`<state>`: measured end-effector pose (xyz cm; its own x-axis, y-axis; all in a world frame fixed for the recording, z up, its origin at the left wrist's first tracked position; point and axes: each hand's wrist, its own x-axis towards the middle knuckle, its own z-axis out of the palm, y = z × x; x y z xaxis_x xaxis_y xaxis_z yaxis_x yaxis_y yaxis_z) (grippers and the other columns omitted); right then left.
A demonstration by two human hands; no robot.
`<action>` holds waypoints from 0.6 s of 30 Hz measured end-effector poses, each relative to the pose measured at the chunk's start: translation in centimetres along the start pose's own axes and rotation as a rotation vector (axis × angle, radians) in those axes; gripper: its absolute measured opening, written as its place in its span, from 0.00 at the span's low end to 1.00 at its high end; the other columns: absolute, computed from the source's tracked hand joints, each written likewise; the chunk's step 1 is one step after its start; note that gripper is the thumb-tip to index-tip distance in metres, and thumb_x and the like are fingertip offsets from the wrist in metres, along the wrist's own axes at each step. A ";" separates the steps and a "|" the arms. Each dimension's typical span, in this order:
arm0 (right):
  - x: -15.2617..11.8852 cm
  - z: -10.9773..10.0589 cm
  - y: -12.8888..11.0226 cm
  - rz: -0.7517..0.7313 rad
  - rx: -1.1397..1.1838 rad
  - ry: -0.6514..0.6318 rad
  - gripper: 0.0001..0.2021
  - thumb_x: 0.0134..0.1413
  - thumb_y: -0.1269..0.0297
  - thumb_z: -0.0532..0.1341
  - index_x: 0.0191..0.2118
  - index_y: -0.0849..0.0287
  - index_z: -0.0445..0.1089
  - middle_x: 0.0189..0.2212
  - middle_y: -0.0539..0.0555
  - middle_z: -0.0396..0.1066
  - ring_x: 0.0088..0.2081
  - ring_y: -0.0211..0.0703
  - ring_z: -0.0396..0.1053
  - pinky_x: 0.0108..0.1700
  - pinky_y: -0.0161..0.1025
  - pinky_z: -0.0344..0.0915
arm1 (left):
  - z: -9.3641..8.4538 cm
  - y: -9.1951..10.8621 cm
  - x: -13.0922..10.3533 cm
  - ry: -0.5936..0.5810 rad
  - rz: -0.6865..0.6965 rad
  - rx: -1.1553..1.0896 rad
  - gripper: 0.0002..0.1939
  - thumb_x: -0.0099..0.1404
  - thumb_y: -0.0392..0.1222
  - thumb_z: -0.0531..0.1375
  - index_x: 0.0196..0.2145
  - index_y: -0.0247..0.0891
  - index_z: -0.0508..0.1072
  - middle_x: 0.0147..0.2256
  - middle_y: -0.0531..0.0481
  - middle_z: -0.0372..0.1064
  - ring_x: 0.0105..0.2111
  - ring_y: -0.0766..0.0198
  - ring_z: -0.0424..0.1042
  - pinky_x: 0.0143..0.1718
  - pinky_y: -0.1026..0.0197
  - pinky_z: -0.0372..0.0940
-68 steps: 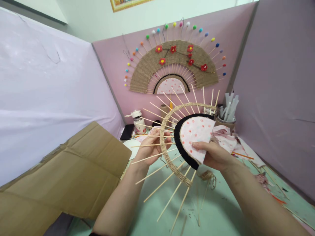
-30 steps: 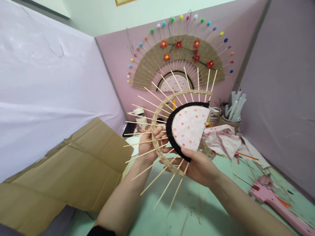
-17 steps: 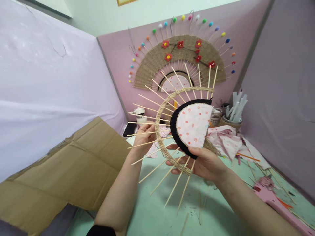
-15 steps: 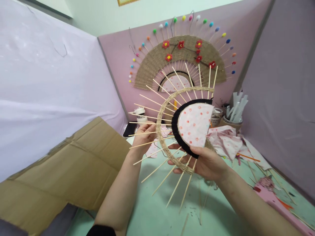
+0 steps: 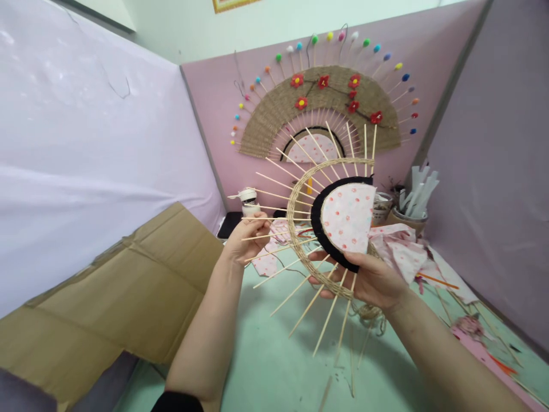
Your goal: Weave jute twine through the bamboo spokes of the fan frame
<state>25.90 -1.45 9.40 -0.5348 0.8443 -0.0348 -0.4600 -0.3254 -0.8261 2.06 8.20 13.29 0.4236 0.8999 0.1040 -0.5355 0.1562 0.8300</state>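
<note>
A half-round fan frame (image 5: pixel 348 214) stands on edge in front of me, with a dotted pink cloth centre, a black rim and thin sticks fanning out to the left. A woven twine band (image 5: pixel 295 197) runs across the sticks. My right hand (image 5: pixel 373 280) grips the lower end, thumb on the cloth and fingers behind. My left hand (image 5: pixel 253 234) is at the left stick tips, its fingers pinched together; what they hold is too small to make out. A loose cord (image 5: pixel 281 260) hangs below, between the left hand and the band.
A finished fan (image 5: pixel 317 86) with red flowers and coloured balls is on the pink back wall. Cardboard (image 5: pixel 171 269) lies at left. Dotted cloth (image 5: pixel 398 246), a pot of white strips (image 5: pixel 409 217) and a twine bundle (image 5: pixel 371 315) are at right. A white-capped bottle (image 5: pixel 249 200) stands behind.
The fan frame and my right hand have shifted slightly right in view. My left hand has moved a little left, away from the twine band.
</note>
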 end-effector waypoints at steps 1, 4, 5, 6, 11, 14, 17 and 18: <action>-0.1 -0.1 -0.1 0.001 -0.008 0.010 0.19 0.52 0.55 0.59 0.48 0.53 0.70 0.51 0.57 0.69 0.46 0.55 0.73 0.44 0.53 0.69 | -0.2 0.2 0.0 -0.007 0.002 -0.030 0.09 0.50 0.29 0.66 0.27 0.32 0.68 0.23 0.54 0.66 0.17 0.80 0.57 0.16 0.77 0.51; -0.2 -0.6 -0.5 -0.022 -0.026 0.068 0.19 0.51 0.55 0.59 0.49 0.52 0.69 0.54 0.57 0.68 0.47 0.55 0.72 0.42 0.51 0.71 | -0.8 0.7 0.0 0.029 0.040 -0.083 0.08 0.52 0.29 0.65 0.28 0.32 0.68 0.25 0.54 0.67 0.17 0.80 0.57 0.16 0.77 0.51; -0.3 -0.8 -0.6 -0.026 -0.031 0.090 0.19 0.51 0.55 0.59 0.49 0.52 0.69 0.54 0.56 0.67 0.47 0.55 0.72 0.42 0.51 0.71 | -0.9 0.8 -0.1 0.054 0.059 -0.089 0.07 0.52 0.30 0.65 0.29 0.32 0.69 0.25 0.54 0.67 0.18 0.80 0.57 0.16 0.77 0.51; -0.4 -0.9 -0.7 -0.031 -0.033 0.111 0.19 0.51 0.54 0.59 0.48 0.53 0.69 0.55 0.56 0.67 0.47 0.55 0.72 0.42 0.50 0.71 | -1.0 1.0 -0.1 0.078 0.077 -0.087 0.08 0.52 0.30 0.65 0.29 0.33 0.69 0.25 0.54 0.67 0.18 0.80 0.57 0.17 0.77 0.51; -0.8 -1.3 -1.3 -0.052 -0.009 0.179 0.18 0.50 0.56 0.59 0.48 0.53 0.70 0.53 0.56 0.69 0.45 0.56 0.73 0.40 0.51 0.72 | -0.8 1.2 -0.2 0.140 0.208 0.044 0.09 0.51 0.31 0.65 0.28 0.35 0.68 0.25 0.53 0.70 0.17 0.79 0.55 0.17 0.74 0.49; -1.0 -1.4 -1.5 -0.042 -0.007 0.182 0.17 0.51 0.57 0.59 0.48 0.53 0.70 0.53 0.57 0.69 0.45 0.56 0.73 0.39 0.51 0.73 | -0.8 1.2 -0.3 0.144 0.344 0.172 0.09 0.52 0.33 0.66 0.29 0.36 0.68 0.24 0.52 0.71 0.17 0.78 0.53 0.18 0.73 0.49; -1.1 -1.5 -1.6 -0.029 -0.014 0.178 0.18 0.51 0.57 0.59 0.49 0.52 0.70 0.55 0.57 0.67 0.45 0.57 0.73 0.37 0.51 0.73 | -0.8 1.2 -0.5 0.182 0.456 0.298 0.09 0.52 0.35 0.66 0.30 0.37 0.69 0.25 0.51 0.72 0.17 0.77 0.55 0.19 0.71 0.50; -1.2 -1.5 -1.6 -0.023 -0.015 0.177 0.18 0.51 0.57 0.60 0.49 0.52 0.69 0.55 0.57 0.67 0.45 0.57 0.73 0.37 0.50 0.73 | -0.8 1.3 -0.6 0.205 0.475 0.337 0.09 0.53 0.35 0.66 0.30 0.37 0.69 0.25 0.51 0.72 0.18 0.76 0.58 0.21 0.71 0.52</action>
<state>28.33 -1.30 9.94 -0.3904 0.9137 -0.1131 -0.4597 -0.2999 -0.8359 0.57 8.20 13.87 0.0288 0.9046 0.4253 -0.3566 -0.3882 0.8498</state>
